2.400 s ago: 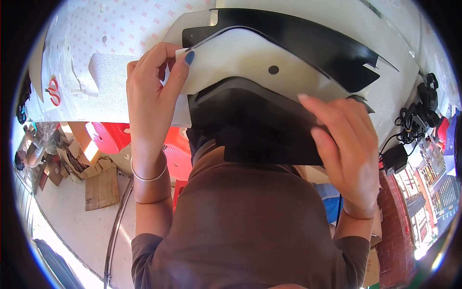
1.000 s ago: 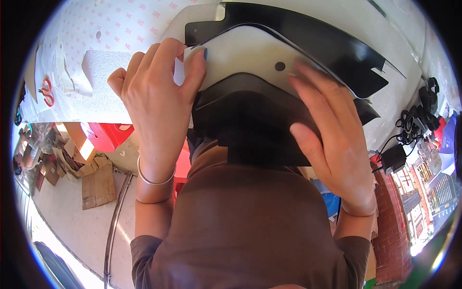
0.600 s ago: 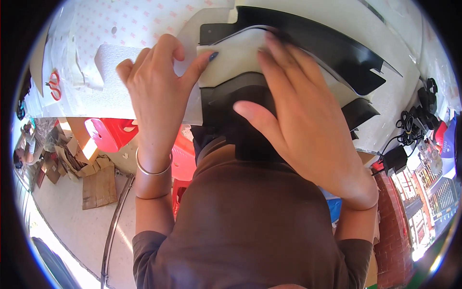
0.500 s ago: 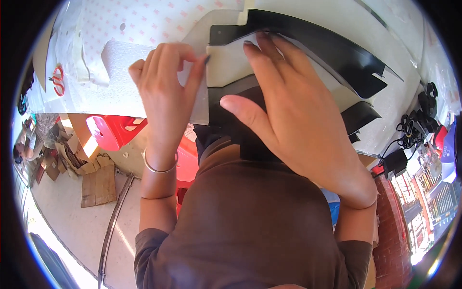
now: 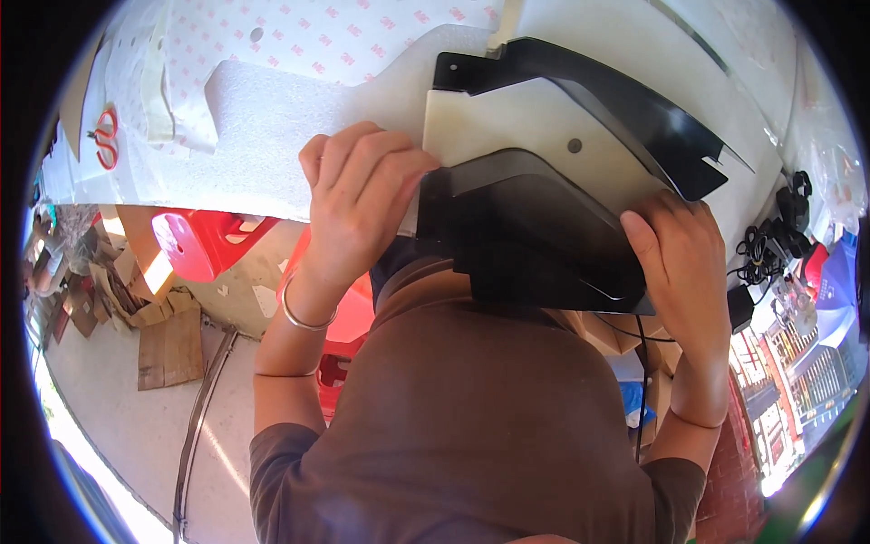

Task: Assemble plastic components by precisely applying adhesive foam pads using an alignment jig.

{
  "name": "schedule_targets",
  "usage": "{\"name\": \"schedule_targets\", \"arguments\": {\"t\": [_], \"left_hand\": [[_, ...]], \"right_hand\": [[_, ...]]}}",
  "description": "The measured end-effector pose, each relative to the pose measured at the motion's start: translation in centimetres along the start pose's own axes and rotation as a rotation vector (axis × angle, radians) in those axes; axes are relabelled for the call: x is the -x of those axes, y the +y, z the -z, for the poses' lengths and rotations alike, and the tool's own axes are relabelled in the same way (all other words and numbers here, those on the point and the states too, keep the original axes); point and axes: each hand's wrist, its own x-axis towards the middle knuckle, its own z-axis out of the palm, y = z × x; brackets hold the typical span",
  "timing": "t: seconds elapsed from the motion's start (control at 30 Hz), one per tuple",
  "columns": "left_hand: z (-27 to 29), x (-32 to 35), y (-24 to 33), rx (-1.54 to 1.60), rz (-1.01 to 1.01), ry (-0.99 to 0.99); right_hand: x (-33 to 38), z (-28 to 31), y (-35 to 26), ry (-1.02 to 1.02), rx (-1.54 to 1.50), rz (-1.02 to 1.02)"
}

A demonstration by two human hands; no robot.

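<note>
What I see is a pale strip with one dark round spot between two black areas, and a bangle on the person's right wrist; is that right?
Not quite: the head view shows the bangle on the person's left wrist. The pale strip with one dark round spot does lie between two black areas.

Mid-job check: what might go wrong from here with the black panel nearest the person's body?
1. The black panel appears to overhang the near edge of the white work surface, so it might tip if support eases.
2. The right hand is close to a black adapter and cable; a sideways move might snag them.
3. The left hand is beside the cream strip's left end; a nudge might shift it.
</note>
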Motion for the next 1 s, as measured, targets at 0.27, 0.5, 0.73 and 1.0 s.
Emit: {"name": "schedule_targets", "arguments": {"t": [0.27,0.5,0.73,1.0], "left_hand": [[0.0,-1.7,2.1,-0.184,0.163,-0.254],[-0.1,-1.0,2.1,-0.125,0.245,-0.189],[0.6,-0.3,2.0,-0.207,0.290,-0.071],[3.4,1.7,2.1,0.106,0.446,0.226]], "right_hand": [[-0.9,-2.1,-2.5,0.307,-0.074,0.295],[1.9,0.0,2.4,0.238,0.156,0.074],[1.6,4.6,5.3,0.612,0.072,0.111],[-6.8,6.9,2.0,0.490,0.247,0.685]]}}
